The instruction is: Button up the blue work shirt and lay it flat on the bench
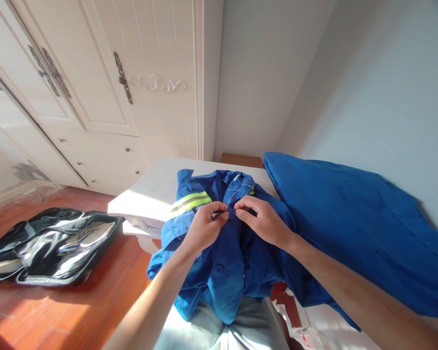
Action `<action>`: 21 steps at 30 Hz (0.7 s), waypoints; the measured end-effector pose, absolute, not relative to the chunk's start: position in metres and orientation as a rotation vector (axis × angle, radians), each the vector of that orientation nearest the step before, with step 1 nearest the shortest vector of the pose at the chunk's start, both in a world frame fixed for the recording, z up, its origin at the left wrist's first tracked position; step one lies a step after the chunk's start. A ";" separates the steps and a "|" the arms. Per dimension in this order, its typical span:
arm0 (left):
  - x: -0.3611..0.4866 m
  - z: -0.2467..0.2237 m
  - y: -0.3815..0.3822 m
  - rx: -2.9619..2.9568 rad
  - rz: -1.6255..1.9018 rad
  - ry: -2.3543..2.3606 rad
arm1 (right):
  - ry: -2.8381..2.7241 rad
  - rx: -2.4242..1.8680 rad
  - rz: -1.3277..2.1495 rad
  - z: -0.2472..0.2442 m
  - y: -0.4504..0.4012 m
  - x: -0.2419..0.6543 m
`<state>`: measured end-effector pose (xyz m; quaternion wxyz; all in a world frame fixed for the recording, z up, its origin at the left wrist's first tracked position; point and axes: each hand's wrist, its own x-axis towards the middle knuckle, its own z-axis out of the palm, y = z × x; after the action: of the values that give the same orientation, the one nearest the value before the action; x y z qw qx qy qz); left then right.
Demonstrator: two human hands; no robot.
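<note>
On the white table, head view: blue cloth jacket with lime reflective strip, lower folds reaching the lap. Left hand, right hand: narrow fingertip grip on its front; sagging cloth could tug the pinch loose

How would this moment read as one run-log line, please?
left hand: pinching blue jacket | right hand: pinching it close by | jacket: partly over white table | suitcase: open on floor
</note>
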<state>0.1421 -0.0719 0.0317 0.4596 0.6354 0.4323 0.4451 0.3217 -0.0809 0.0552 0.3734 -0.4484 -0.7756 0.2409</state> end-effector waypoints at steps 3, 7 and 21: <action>0.142 0.035 -0.071 1.572 1.078 1.076 | -1.952 -1.192 0.699 0.055 -0.079 0.322; 0.141 0.037 -0.070 1.512 1.088 0.997 | -1.897 -1.229 0.757 0.056 -0.077 0.321; 0.127 0.035 -0.078 2.054 1.146 1.076 | -2.009 -1.229 0.746 0.060 -0.073 0.327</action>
<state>0.1274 -0.0782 0.0347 0.2742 0.7637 0.4001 0.4261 0.3272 -0.0729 0.0602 0.3294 -0.4696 -0.7679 0.2851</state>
